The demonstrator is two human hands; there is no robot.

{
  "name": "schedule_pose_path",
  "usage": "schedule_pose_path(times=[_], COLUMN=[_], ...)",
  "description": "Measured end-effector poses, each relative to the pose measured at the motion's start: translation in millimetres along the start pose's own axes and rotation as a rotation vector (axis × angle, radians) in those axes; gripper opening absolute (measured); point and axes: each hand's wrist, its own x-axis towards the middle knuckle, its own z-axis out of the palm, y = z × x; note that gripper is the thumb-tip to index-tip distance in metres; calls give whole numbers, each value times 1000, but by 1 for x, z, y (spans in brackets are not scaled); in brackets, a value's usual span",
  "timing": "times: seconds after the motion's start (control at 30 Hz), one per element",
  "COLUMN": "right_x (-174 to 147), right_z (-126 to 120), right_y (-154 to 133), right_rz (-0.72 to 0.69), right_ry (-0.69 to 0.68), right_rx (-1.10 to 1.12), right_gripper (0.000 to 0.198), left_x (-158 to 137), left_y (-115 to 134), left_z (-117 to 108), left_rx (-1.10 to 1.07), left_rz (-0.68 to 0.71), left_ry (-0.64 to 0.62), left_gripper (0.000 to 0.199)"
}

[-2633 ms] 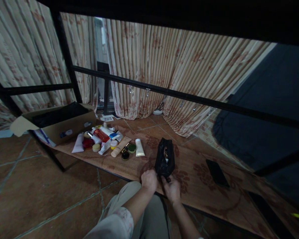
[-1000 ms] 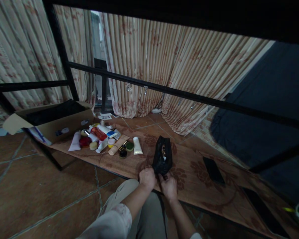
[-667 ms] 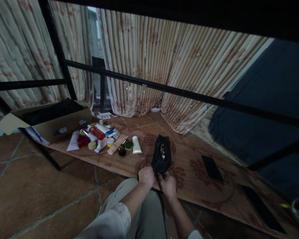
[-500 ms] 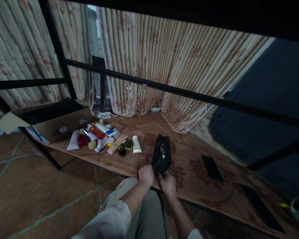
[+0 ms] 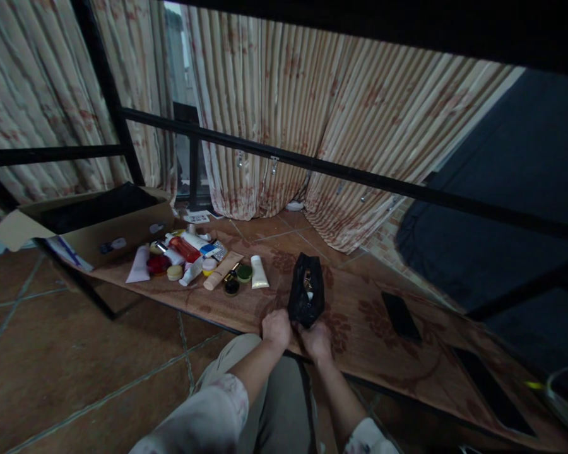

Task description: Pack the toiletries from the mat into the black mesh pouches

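A black zip pouch [image 5: 307,302] lies lengthwise on the patterned cloth, its top gaping with a few small items showing inside. My left hand [image 5: 277,328] is closed at the near left corner of the pouch. Against its near end, my right hand [image 5: 316,340] has its fingers curled under the edge; both sets of fingertips are partly hidden. To the left of the pouch stands a white tube [image 5: 259,272] lying flat, beside a green round jar [image 5: 244,273] and a beige tube [image 5: 222,271].
A heap of tubes and jars, including a red bottle [image 5: 184,248], spreads at the left, before an open cardboard box [image 5: 118,234]. Two dark phone-like slabs lie at right, a smaller one [image 5: 401,315] and a longer one [image 5: 495,391]. A black metal bar [image 5: 312,165] crosses behind.
My right hand has shifted slightly, its fingers tucked further under the pouch's near end. The pouch stays in about the same place. The view has tilted a little.
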Motion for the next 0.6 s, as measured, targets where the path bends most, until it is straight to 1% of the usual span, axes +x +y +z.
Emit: schedule_pose_path(times=[0.1,0.27,0.43,0.6], right_x=[0,0,-3,-6], right_z=[-2,-5,-3,0], right_y=[-1,0,8,12], right_rz=[-30,-72,-83,-65], right_ry=[-21,-38,-46,-31], right_rx=[33,98,155,182], right_gripper=[28,22,27,27], left_x=[0,0,1,0], left_y=[-1,-1,0,-1], left_z=[0,1,4,4], left_rx=[-2,-1,-3,-2], left_rz=[34,53,54,44], left_ry=[9,19,21,34], left_gripper=[26,25,25,26])
